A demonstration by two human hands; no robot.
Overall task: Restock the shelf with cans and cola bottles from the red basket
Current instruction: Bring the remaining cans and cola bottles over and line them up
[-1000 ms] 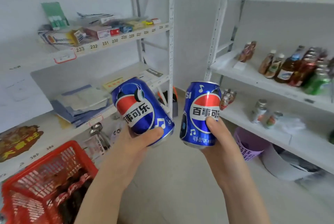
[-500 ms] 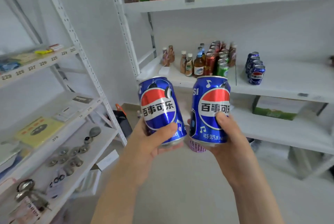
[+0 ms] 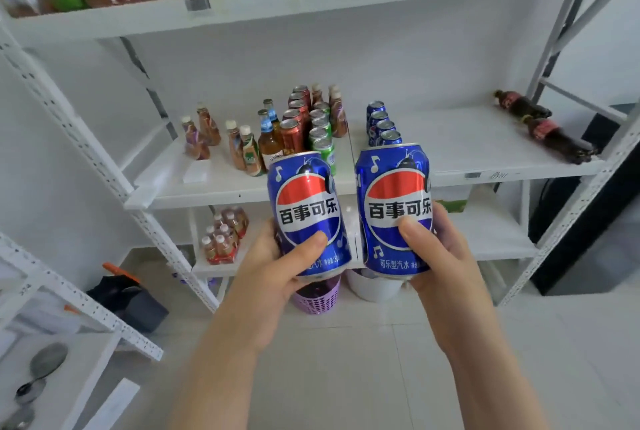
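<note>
My left hand [image 3: 277,277] grips one blue Pepsi can [image 3: 306,201] upright, and my right hand [image 3: 440,256] grips a second blue Pepsi can [image 3: 394,194] beside it. Both cans are held in front of the white shelf [image 3: 485,152]. On its middle board a row of several blue cans [image 3: 381,124] runs back just behind my right can. Two cola bottles [image 3: 540,124] lie on their sides at the board's far right. The red basket is out of view.
Red and green cans and small bottles [image 3: 277,131] fill the board's left half. A pack of bottles [image 3: 225,235] sits on the lower board. A purple basket [image 3: 317,294] and a white tub [image 3: 374,287] stand on the floor. Another rack [image 3: 79,318] is at my left.
My view has swung right from the left rack and red basket to face the drink shelf. Both cans stay in my hands, now upright and nearer the middle board.
</note>
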